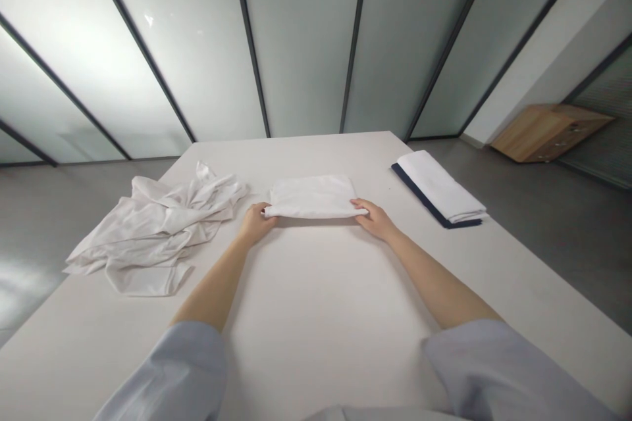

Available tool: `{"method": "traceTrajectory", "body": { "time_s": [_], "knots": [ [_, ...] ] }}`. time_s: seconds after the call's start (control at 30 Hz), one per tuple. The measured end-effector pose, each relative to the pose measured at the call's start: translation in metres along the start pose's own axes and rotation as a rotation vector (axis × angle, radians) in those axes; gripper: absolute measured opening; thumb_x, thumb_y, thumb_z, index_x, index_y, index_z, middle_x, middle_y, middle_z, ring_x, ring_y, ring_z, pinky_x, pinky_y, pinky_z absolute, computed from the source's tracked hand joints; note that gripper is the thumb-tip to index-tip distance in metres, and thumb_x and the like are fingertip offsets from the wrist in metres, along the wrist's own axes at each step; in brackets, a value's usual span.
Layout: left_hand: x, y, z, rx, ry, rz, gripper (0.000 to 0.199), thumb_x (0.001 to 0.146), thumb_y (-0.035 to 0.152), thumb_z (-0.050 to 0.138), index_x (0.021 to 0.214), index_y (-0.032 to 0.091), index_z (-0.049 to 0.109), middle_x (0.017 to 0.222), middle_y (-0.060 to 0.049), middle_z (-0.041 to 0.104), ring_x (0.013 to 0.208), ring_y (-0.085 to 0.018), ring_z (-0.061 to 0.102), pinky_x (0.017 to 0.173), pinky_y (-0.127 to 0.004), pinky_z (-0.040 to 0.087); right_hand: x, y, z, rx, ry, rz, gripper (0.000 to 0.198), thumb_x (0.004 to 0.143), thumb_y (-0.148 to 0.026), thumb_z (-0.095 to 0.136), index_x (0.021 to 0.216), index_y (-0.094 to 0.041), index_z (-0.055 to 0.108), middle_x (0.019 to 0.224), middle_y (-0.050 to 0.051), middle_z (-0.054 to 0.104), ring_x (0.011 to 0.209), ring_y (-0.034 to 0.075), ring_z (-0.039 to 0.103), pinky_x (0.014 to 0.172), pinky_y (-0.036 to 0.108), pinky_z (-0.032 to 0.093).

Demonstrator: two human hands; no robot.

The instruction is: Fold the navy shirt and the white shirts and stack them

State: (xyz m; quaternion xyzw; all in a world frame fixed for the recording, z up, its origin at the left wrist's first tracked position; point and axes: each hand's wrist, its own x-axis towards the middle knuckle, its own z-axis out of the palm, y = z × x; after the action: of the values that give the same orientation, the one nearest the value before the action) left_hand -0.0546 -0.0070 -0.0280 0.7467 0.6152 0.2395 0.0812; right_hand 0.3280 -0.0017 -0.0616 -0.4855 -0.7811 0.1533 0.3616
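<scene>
A folded white cloth (pixel 312 197) lies in the middle of the table, its near edge slightly raised. My left hand (pixel 257 223) pinches the near left corner of this cloth between thumb and fingers. At the near right corner, my right hand (pixel 374 219) grips the same edge. The cloth is stretched flat between both hands. To the left of my left hand, a crumpled heap of white fabric (pixel 168 223) spreads over the table, partly reaching its left edge.
On the right side of the white table (pixel 316 316), a folded white cloth (pixel 442 187) rests on a folded dark navy cloth (pixel 422 196). Beyond the table stand frosted glass panels (pixel 301 39) with dark frames. A wooden cabinet (pixel 536 131) is on the floor at the far right.
</scene>
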Motion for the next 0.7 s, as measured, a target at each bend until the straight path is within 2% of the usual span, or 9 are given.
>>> {"method": "traceTrajectory", "body": {
  "time_s": [0.07, 0.2, 0.3, 0.37, 0.43, 0.5, 0.6, 0.7],
  "knots": [
    [0.000, -0.003, 0.002, -0.034, -0.028, 0.056, 0.046, 0.070, 0.035, 0.062, 0.113, 0.018, 0.068, 0.107, -0.008, 0.069, 0.105, -0.028, 0.061, 0.096, -0.040, 0.047, -0.001, -0.002, -0.002, 0.012, -0.047, 0.028, 0.038, 0.073, -0.017, 0.060, 0.110, -0.023, 0.065, 0.126, 0.007, 0.064, 0.115, 0.023, 0.060, 0.100, 0.040, 0.046],
    [-0.001, -0.006, 0.003, 0.004, -0.100, 0.170, 0.049, 0.067, 0.028, 0.062, 0.115, 0.022, 0.069, 0.122, -0.009, 0.064, 0.119, -0.029, 0.054, 0.105, -0.044, 0.042, 0.000, -0.006, -0.005, -0.056, -0.100, -0.042, 0.054, 0.065, -0.013, 0.065, 0.119, -0.022, 0.064, 0.127, 0.008, 0.064, 0.116, 0.025, 0.060, 0.104, 0.040, 0.043],
    [-0.001, -0.006, 0.003, -0.017, -0.098, 0.198, 0.046, 0.067, 0.022, 0.058, 0.112, 0.023, 0.070, 0.137, -0.005, 0.057, 0.137, -0.028, 0.040, 0.114, -0.043, 0.034, 0.002, -0.008, -0.004, -0.068, -0.077, -0.060, 0.049, 0.069, -0.017, 0.066, 0.118, -0.022, 0.066, 0.123, 0.008, 0.066, 0.114, 0.026, 0.061, 0.103, 0.041, 0.043],
    [-0.001, -0.006, 0.002, -0.077, -0.100, 0.181, 0.047, 0.070, 0.022, 0.056, 0.116, 0.021, 0.068, 0.137, -0.005, 0.058, 0.141, -0.025, 0.034, 0.114, -0.041, 0.034, 0.002, -0.008, -0.004, -0.063, -0.047, -0.015, 0.043, 0.074, -0.025, 0.067, 0.117, -0.023, 0.067, 0.117, 0.008, 0.069, 0.109, 0.025, 0.063, 0.100, 0.041, 0.046],
    [-0.001, -0.006, 0.002, -0.139, -0.116, 0.153, 0.046, 0.075, 0.025, 0.052, 0.118, 0.019, 0.066, 0.131, -0.006, 0.062, 0.139, -0.024, 0.039, 0.113, -0.039, 0.036, 0.001, -0.010, -0.005, -0.069, -0.026, 0.017, 0.040, 0.076, -0.032, 0.069, 0.115, -0.024, 0.068, 0.112, 0.008, 0.071, 0.105, 0.025, 0.064, 0.096, 0.041, 0.048],
    [-0.002, -0.007, 0.001, -0.174, -0.143, 0.146, 0.045, 0.077, 0.027, 0.051, 0.119, 0.019, 0.065, 0.126, -0.006, 0.065, 0.133, -0.024, 0.047, 0.110, -0.039, 0.039, 0.000, -0.011, -0.006, -0.085, -0.048, -0.024, 0.040, 0.073, -0.035, 0.073, 0.111, -0.024, 0.070, 0.114, 0.009, 0.070, 0.108, 0.026, 0.063, 0.097, 0.042, 0.048],
    [-0.003, -0.009, 0.003, -0.135, -0.148, 0.188, 0.050, 0.075, 0.029, 0.056, 0.123, 0.018, 0.061, 0.130, -0.008, 0.063, 0.126, -0.025, 0.054, 0.110, -0.040, 0.040, -0.001, -0.013, -0.007, -0.074, -0.115, -0.150, 0.043, 0.069, -0.033, 0.076, 0.110, -0.022, 0.070, 0.127, 0.011, 0.064, 0.122, 0.028, 0.055, 0.103, 0.044, 0.043],
    [-0.002, -0.011, 0.006, -0.098, -0.139, 0.257, 0.045, 0.075, 0.028, 0.056, 0.118, 0.019, 0.064, 0.128, -0.008, 0.064, 0.126, -0.024, 0.053, 0.112, -0.040, 0.037, -0.001, -0.014, -0.007, -0.028, -0.142, -0.163, 0.044, 0.070, -0.028, 0.074, 0.113, -0.020, 0.069, 0.127, 0.012, 0.064, 0.128, 0.028, 0.052, 0.106, 0.043, 0.041]
  ]
}}
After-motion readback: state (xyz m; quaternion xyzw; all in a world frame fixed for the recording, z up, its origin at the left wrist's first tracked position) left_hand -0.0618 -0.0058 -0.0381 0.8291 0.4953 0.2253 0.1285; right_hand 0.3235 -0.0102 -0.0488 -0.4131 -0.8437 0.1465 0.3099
